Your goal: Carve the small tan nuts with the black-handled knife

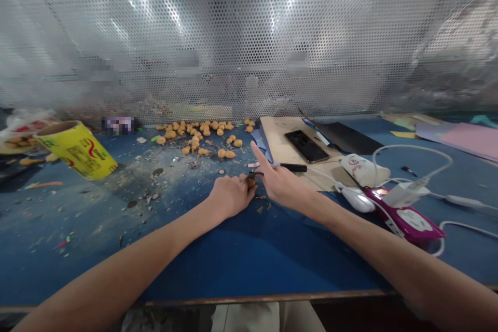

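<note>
My left hand [232, 196] rests low over the blue table, its fingers closed around a small tan gourd [251, 182] that shows only in part. Against that gourd lies a thin dark tool [256, 173], pinched in my right hand [278, 182], whose index finger points up and away. The tool's exact kind is too small to make out. Just past my right hand is a black stick-like handle [293, 167]; whether the hand touches it is unclear. Farther back, several small bottle-shaped gourds [198, 134] lie in a loose heap.
A tilted yellow tube [83, 150] stands at left, near a plastic bag [27, 127]. Debris litters the table [218, 270]. Rightward are a phone [307, 146] on cardboard [274, 132], a paper cup [365, 170], and a magenta box [414, 223] with white cables. A perforated metal screen [249, 46] closes the back.
</note>
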A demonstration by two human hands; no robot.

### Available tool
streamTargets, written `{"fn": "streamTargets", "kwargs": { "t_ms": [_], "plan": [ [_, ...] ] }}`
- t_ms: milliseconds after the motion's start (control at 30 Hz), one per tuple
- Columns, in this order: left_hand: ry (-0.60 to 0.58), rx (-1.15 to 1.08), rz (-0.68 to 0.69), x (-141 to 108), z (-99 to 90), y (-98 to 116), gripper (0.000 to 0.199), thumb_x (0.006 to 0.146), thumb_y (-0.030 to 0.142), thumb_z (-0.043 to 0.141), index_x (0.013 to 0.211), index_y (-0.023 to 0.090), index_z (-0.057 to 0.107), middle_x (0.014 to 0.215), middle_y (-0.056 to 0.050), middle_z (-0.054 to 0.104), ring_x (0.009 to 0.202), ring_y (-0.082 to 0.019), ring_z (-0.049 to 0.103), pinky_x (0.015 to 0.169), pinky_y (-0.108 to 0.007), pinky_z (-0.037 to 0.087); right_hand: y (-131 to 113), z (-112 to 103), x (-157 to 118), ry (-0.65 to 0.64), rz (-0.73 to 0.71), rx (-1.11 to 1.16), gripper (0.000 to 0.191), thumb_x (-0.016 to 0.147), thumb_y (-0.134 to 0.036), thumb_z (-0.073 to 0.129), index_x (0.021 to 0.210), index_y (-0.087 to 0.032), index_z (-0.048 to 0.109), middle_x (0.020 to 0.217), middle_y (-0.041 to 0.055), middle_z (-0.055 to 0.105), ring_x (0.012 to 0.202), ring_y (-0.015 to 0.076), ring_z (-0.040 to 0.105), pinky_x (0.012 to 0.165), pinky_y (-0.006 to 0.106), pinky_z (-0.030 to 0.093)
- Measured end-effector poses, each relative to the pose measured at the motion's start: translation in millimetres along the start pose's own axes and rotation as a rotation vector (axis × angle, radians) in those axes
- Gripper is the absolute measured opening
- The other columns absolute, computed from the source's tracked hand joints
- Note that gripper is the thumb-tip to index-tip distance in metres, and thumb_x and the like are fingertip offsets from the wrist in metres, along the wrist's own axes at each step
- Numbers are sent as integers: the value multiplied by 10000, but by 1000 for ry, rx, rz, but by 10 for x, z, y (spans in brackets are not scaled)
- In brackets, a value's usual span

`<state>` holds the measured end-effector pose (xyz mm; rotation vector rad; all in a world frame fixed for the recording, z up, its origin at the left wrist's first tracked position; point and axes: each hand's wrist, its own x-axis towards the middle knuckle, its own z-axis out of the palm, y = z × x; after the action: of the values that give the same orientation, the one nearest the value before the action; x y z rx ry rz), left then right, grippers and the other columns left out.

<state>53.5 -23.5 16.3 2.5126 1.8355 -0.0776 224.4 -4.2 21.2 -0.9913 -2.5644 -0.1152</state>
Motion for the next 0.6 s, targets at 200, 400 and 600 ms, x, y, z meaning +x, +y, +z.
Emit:
{"fn": "streamTargets", "kwargs": {
  "t_ms": [200, 400, 600],
  "plan": [
    [68, 69, 71, -12, 1, -17, 417, 952, 375, 334, 1072, 114, 637, 854, -166, 691, 821, -320, 693, 693, -404, 524, 39, 112, 44, -13, 33, 69, 779, 829, -37, 318, 1518, -23, -45, 945, 189, 713, 607, 197, 574, 527, 282, 436],
    [55, 77, 55, -14, 2, -21, 461, 961, 419, 327, 1094, 106, 638, 914, -176, 691, 895, -310, 684, 750, -401, 524, 80, 83, -7, 51, 49, 194, 822, 827, -22, 341, 1523, -78, -92, 1091, 185, 690, 779, 217, 651, 676, 326, 521],
    [40, 63, 64, 1, -9, -23, 425, 959, 376, 333, 1097, 128, 649, 913, -164, 696, 873, -297, 687, 755, -395, 523, 91, 180, 28, 31, 79, 225, 845, 831, -32, 363, 1522, -99, -118, 1134, 182, 675, 884, 237, 661, 769, 380, 536]
  ]
}}
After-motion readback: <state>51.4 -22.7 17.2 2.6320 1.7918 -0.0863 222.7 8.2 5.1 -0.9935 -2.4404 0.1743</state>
